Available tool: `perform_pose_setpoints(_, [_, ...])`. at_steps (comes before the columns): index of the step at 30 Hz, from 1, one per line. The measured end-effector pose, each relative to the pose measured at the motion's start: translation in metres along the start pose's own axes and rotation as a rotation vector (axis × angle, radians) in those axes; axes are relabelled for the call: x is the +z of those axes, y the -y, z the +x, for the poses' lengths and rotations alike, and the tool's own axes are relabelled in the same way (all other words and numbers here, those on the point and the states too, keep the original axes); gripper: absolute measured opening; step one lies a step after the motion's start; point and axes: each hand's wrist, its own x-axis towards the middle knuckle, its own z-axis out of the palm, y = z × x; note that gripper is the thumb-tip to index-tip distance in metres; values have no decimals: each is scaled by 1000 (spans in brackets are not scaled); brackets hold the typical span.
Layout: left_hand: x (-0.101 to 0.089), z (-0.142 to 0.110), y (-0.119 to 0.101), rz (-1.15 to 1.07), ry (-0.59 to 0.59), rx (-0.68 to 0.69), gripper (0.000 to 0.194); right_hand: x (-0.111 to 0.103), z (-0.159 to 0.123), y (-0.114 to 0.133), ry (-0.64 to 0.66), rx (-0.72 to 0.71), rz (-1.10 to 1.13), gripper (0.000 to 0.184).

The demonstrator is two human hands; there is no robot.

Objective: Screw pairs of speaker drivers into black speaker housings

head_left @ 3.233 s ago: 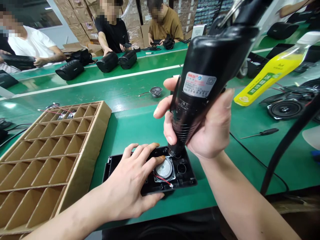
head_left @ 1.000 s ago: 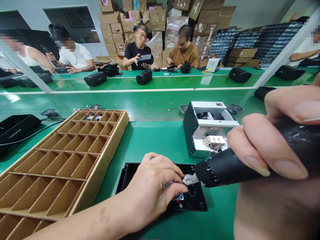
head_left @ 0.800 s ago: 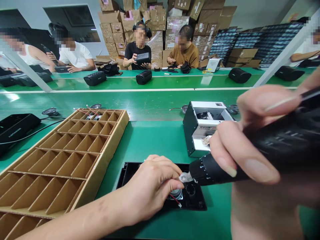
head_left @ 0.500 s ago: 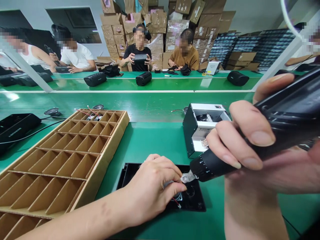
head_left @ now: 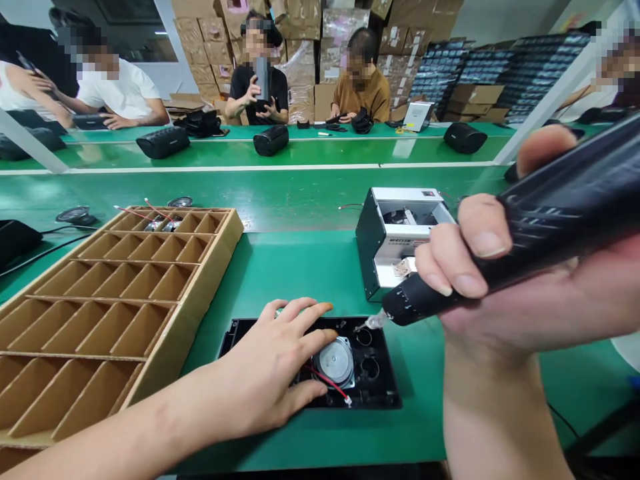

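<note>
My right hand [head_left: 480,267] is wrapped around a black electric screwdriver [head_left: 565,213], held at a slant. Its tip, in a clear sleeve [head_left: 374,322], is over the upper right part of a black speaker panel [head_left: 387,390]. A round silver speaker driver [head_left: 335,362] sits in the panel, its red and black wires ending in a small white plug [head_left: 348,401]. My left hand [head_left: 280,360] lies spread over the panel's left part, fingertips beside the driver. That hand covers much of the panel's left side.
A cardboard divider box [head_left: 185,340] with a few drivers in its far row stands at left. Ahead on the right is a small white-and-black machine [head_left: 400,240]. Beyond it runs a bench with black speakers [head_left: 271,140], where several people sit.
My left hand has left the screwdriver tip, moved left and spread out, uncovering the driver. My view has shifted slightly. A person opposite has turned a speaker upright.
</note>
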Motion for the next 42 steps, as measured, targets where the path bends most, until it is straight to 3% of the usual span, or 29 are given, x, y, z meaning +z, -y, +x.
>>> perform_pose_setpoints(8, [12,10,2,-58,-33,-57,41,-7,-7,-28,72,29,62,48])
perform_pose_setpoints(13, [17,9,1,-57,-88,-57,41,-4,-7,-41,40,76,62,54])
perform_pose_setpoints(30, [20,10,3,-10,-102,-31,43,-4,-9,-53,87,74,1,64])
perform_pose_setpoints(42, [18,11,4,-31,-81,-38,44,2,-13,-57,95,108,-1,60])
